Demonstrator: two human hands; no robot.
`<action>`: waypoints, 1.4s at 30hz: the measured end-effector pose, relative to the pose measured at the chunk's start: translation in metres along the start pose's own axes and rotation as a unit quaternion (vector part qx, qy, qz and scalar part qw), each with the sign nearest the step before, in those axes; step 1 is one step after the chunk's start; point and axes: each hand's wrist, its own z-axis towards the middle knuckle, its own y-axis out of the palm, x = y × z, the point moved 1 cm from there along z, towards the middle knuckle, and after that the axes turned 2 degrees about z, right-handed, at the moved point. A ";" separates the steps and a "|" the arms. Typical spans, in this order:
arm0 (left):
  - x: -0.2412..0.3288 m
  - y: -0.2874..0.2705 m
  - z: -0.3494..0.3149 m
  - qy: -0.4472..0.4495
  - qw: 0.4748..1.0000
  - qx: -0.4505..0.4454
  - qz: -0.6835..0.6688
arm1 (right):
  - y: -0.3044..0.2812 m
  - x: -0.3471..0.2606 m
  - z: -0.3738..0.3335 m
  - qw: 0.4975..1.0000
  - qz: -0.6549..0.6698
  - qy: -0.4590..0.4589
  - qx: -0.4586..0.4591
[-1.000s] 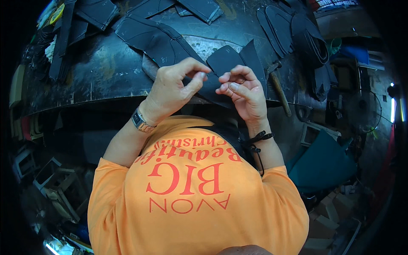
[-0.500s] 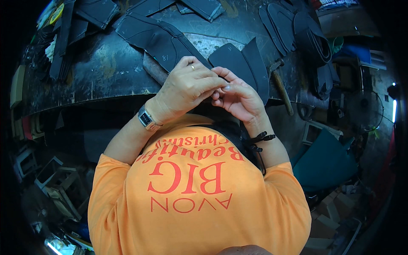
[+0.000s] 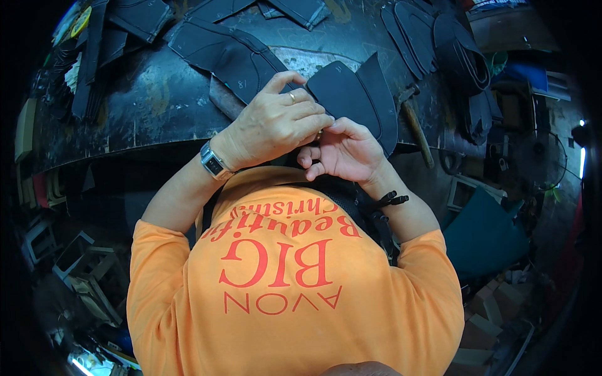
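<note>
Just in front of my chest, at the table's near edge, my two hands meet fingertip to fingertip. My left hand (image 3: 276, 122), palm down, has its fingers bent into a pinch with the index finger arched up. Its tips touch the thumb and finger of my right hand (image 3: 351, 151), whose palm is turned up and whose lower fingers curl apart. Anything between the fingertips is too small or hidden to make out. Beyond my left hand lies a black sewn piece (image 3: 213, 51) with chalk marks. Another black stitched piece (image 3: 338, 88), with a pointed corner, lies beyond my right hand.
A hammer (image 3: 416, 131) with a wooden handle lies right of the pieces, its handle over the edge of the dark worn table (image 3: 157, 106). Black strips (image 3: 94, 56) are stacked at far left; curved black pieces (image 3: 411, 37) and a rolled band (image 3: 461, 59) lie at far right.
The left index finger has lifted into a higher arch. My right hand has dropped slightly, its lower fingers loosening and spreading. The black pieces and hammer have stayed in place.
</note>
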 end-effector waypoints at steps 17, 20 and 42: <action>0.008 -0.002 -0.006 -0.071 0.996 0.056 -0.021 | 0.017 0.007 0.001 0.986 -0.165 0.007 0.016; 0.005 -0.002 -0.004 -0.122 0.987 0.096 -0.031 | 0.029 0.001 -0.001 0.970 -0.237 -0.026 0.049; 0.005 -0.012 -0.017 -0.129 0.985 0.044 -0.102 | 0.031 -0.002 0.000 0.955 -0.278 -0.048 0.087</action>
